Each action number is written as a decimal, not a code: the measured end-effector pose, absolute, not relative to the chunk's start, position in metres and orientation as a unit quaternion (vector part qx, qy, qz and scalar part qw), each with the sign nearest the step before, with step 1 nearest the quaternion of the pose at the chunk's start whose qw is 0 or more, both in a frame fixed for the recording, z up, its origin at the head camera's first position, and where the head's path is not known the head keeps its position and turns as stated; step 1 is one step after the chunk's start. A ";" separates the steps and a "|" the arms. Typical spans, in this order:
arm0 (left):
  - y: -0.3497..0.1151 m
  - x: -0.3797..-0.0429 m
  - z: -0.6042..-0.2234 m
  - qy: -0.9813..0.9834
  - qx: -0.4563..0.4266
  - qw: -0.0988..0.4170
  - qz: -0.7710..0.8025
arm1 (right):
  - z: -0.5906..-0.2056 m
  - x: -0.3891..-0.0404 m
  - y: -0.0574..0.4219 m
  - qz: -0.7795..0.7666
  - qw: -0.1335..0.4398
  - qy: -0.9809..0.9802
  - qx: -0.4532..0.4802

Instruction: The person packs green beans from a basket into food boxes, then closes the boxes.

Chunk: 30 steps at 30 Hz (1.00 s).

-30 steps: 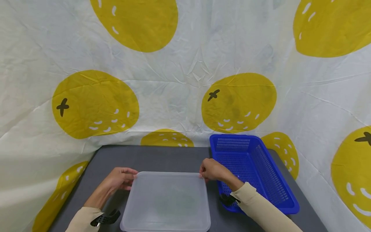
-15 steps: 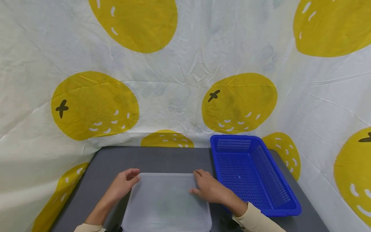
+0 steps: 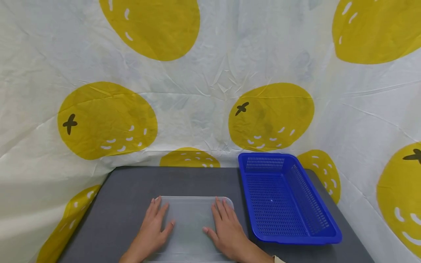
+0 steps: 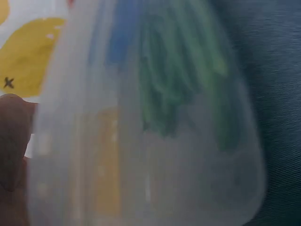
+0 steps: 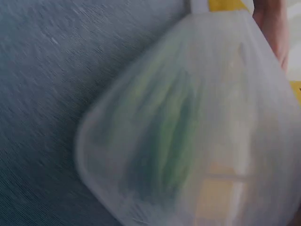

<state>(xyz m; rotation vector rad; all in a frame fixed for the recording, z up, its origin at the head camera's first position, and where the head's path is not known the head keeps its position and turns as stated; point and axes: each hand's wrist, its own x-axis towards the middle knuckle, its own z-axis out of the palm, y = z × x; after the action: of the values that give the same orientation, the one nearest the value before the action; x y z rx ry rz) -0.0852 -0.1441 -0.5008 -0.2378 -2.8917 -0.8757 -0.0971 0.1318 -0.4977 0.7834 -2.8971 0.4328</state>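
Observation:
A translucent plastic food container with its whitish lid (image 3: 189, 233) on stands at the front middle of the table. My left hand (image 3: 152, 230) lies on the lid's left side, fingers straight and spread toward the far corner. On the right side of the lid rests my right hand (image 3: 227, 228), also flat with the thumb out. Through the cloudy wall of the container (image 4: 197, 188), the left wrist view shows several long green pieces (image 4: 164, 80), blurred by the plastic. The same green pieces (image 5: 174, 136) appear in the right wrist view. Neither hand grips anything.
A blue perforated plastic basket (image 3: 296, 240) stands right of the container, with a tiny pale speck on its floor. The dark grey table (image 3: 197, 180) ends at a white cloth (image 3: 194, 120) printed with yellow fruit, hanging behind and along both sides.
Both hands have left the far corners of the lid and come inward, now lying flat on its top. The container and basket stay where they were.

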 end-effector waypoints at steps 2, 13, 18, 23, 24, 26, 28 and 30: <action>-0.140 -0.082 -0.507 -0.958 -0.083 0.092 -0.258 | -0.504 -0.095 0.131 0.130 0.064 -0.957 0.252; -0.133 -0.072 -0.524 -0.948 -0.142 0.219 -0.181 | -0.511 -0.090 0.129 0.106 0.084 -0.960 0.247; -0.131 -0.068 -0.521 -0.951 -0.213 0.125 -0.186 | -0.510 -0.085 0.128 0.094 0.093 -0.950 0.283; -0.130 -0.067 -0.518 -0.955 -0.223 0.070 -0.181 | -0.513 -0.083 0.128 0.079 0.124 -0.942 0.303; -0.130 -0.067 -0.519 -0.956 -0.223 0.074 -0.176 | -0.513 -0.083 0.128 0.075 0.130 -0.941 0.303; -0.130 -0.067 -0.519 -0.958 -0.219 0.085 -0.167 | -0.515 -0.083 0.127 0.069 0.140 -0.940 0.303; -0.130 -0.067 -0.520 -0.961 -0.209 0.091 -0.159 | -0.516 -0.084 0.127 0.062 0.146 -0.941 0.300; -0.131 -0.068 -0.521 -0.964 -0.194 0.092 -0.157 | -0.517 -0.084 0.127 0.056 0.148 -0.942 0.297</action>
<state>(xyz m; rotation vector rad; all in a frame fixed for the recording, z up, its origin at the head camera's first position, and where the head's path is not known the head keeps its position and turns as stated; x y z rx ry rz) -0.0677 -0.1305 -0.5208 -0.5767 -2.8635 -0.4660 -0.0837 0.1268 -0.5172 0.8542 -2.7075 0.1623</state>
